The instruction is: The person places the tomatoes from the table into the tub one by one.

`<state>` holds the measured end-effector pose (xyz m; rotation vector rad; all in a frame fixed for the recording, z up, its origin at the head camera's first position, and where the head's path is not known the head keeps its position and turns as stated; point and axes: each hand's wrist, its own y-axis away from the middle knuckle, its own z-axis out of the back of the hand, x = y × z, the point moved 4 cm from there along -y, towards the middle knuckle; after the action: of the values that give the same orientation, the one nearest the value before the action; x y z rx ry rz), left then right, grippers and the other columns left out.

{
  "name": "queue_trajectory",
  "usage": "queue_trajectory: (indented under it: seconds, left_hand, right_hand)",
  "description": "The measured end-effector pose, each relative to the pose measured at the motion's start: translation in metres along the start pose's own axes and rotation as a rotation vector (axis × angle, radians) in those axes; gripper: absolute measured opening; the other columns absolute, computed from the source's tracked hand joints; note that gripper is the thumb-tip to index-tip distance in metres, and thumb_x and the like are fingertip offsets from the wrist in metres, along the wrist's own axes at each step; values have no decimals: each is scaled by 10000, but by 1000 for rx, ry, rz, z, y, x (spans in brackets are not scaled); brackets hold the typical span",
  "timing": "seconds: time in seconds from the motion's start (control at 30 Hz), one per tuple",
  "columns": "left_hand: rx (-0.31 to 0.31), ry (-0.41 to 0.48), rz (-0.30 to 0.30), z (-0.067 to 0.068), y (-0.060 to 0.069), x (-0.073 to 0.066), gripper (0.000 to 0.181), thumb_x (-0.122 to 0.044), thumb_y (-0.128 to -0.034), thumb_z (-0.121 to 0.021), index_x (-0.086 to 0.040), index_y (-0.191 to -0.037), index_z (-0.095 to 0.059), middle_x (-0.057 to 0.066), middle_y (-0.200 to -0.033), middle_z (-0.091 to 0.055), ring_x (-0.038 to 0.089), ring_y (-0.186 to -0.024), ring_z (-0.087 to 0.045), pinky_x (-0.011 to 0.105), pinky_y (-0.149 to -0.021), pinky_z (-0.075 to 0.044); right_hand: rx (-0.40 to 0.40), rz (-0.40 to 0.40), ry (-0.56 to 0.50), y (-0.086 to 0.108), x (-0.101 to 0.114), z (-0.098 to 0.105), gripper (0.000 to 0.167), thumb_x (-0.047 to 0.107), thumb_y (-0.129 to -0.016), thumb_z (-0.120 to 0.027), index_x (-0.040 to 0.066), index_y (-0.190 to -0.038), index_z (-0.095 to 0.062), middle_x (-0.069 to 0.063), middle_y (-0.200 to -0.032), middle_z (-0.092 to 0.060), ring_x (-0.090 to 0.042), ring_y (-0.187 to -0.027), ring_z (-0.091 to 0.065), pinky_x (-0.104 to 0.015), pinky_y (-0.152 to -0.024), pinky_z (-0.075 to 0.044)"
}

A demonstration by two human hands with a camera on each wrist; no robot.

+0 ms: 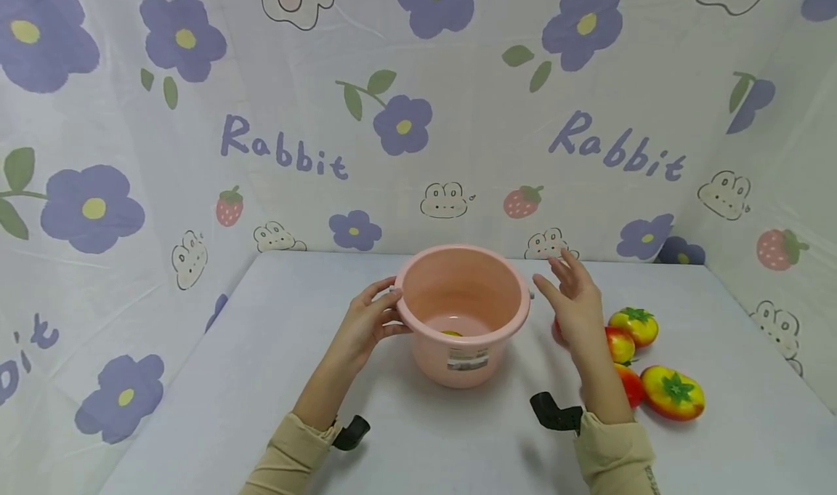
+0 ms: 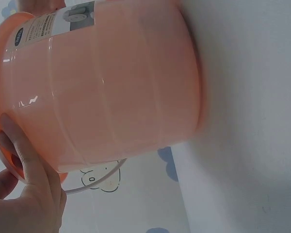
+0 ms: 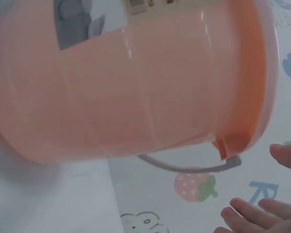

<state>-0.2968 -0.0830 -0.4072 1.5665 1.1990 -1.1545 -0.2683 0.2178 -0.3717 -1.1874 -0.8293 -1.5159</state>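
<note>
Beige sleeves [image 1: 294, 448] lie nearest us, cuffs folded back. Beyond hangs a creased white cloth [image 1: 458, 81] printed with flowers, and before it spreads the white table [image 1: 229, 379]. Near its middle we have the bucket [image 1: 458, 368], standing between the hands. Our left hand [image 1: 365, 328] is clamped on its rim, thumb above, fingers beneath; our right hand [image 1: 577, 307] hovers just beside the opposite side, touching nothing, fingers apart. We judge the step in hand to be steadying or placing the bucket; the next move seems to call for a firm left hold while the right hand meets the rim or turns to the fruit [image 1: 673, 393] near its wrist.

We see glossy pink plastic in the bucket, round, narrowing to the base, with a thick lip; the fruit is shiny red and yellow, plump, with green leafy tops. Smaller still are a thin curved handle [image 3: 194, 170], a flat printed label [image 1: 467, 360] and something yellow [image 1: 451, 333] inside the bucket, too hidden to name
</note>
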Motion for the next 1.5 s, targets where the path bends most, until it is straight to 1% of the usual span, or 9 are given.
queue_trajectory:
  seconds: [0.2,0.3,0.5,0.67,0.9,1.1,1.2,1.33,1.5]
  left_hand:
    - [0,9,-3,0,0,0,450,-176,-993,-549,-86,-1422,-444,91,-1070,-626,115,-776,-667,284,-715,-614]
    - [1,5,-1,1,0,0,448,-179,-994,-548,-89,-1420,-446,93,-1078,-625,113,-778,-666,283,-717,-614]
    - [2,11,2,2,1,1,449,-177,-998,-541,-83,-1425,-439,22,-997,-632,111,-775,-662,283,-714,-614]
    - [-1,20,1,2,2,2,450,-169,-997,-541,-80,-1426,-436,48,-1024,-627,108,-770,-662,287,-709,-615]
    - [9,21,-5,1,1,2,445,-167,-998,-540,-71,-1420,-438,46,-1013,-623,116,-772,-663,301,-716,-617]
    - [12,27,-4,2,-1,2,439,-166,-997,-541,-72,-1415,-443,74,-1046,-620,116,-770,-667,301,-714,-618]
    - [13,19,-5,1,-1,2,442,-175,-997,-542,-76,-1417,-444,99,-1083,-617,116,-777,-668,296,-718,-618]
    - [16,15,-5,0,0,1,443,-176,-997,-543,-77,-1417,-443,116,-1096,-610,115,-780,-665,291,-720,-617]
    - [16,18,0,0,0,0,445,-175,-996,-543,-82,-1419,-441,142,-1124,-600,113,-781,-665,288,-717,-616]
  right_hand:
    - [-6,-32,17,1,-10,8,769,393,-957,-591,287,-1571,-139,-20,-1597,-319,-222,-1500,-263,-442,-1216,-259]
    - [-11,-56,3,2,-15,13,772,379,-962,-588,286,-1573,-125,-21,-1602,-308,-228,-1502,-258,-438,-1213,-266]
    - [-39,-111,20,2,-28,26,771,362,-967,-581,290,-1573,-109,-22,-1606,-297,-242,-1504,-247,-454,-1220,-245]
    - [-29,-130,24,5,-38,37,790,398,-964,-575,293,-1575,-84,-20,-1615,-275,-224,-1520,-196,-455,-1236,-194]
    - [-38,-174,16,8,-52,48,789,424,-962,-566,337,-1569,-70,-5,-1621,-255,-234,-1525,-172,-475,-1228,-209]
    - [-77,-210,37,8,-62,60,772,431,-968,-549,340,-1568,-71,-23,-1618,-254,-252,-1516,-200,-498,-1204,-260]
    - [-92,-223,41,10,-66,66,776,433,-967,-548,338,-1568,-66,-27,-1622,-243,-254,-1516,-198,-486,-1194,-281]
    - [-105,-239,36,14,-75,75,782,449,-965,-543,340,-1567,-57,-19,-1628,-225,-246,-1520,-182,-457,-1201,-273]
    - [-154,-270,31,18,-89,88,775,457,-962,-543,345,-1565,-70,-25,-1629,-214,-246,-1523,-160,-445,-1205,-253]
